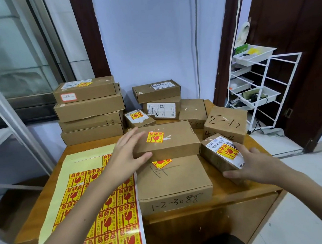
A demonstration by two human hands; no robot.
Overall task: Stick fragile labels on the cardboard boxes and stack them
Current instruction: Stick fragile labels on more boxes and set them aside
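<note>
My left hand [127,155] rests with straight fingers against the left end of a flat cardboard box [175,141] that carries a yellow fragile label [154,137]. That box lies on top of a larger box [172,185] marked 1-2-3088, whose own label peeks out underneath. My right hand [254,165] grips a small tilted box [218,156] with a white shipping label and a fragile label on it. A yellow sheet of fragile labels [105,211] lies on the table's left half, partly under my left arm.
A stack of several flat boxes [89,109] stands at the table's back left. More boxes [156,92] sit at the back middle, and a box marked 4-3 [225,124] at the right. A white wire rack [262,88] stands by the door. The wooden table [243,194] ends near my right hand.
</note>
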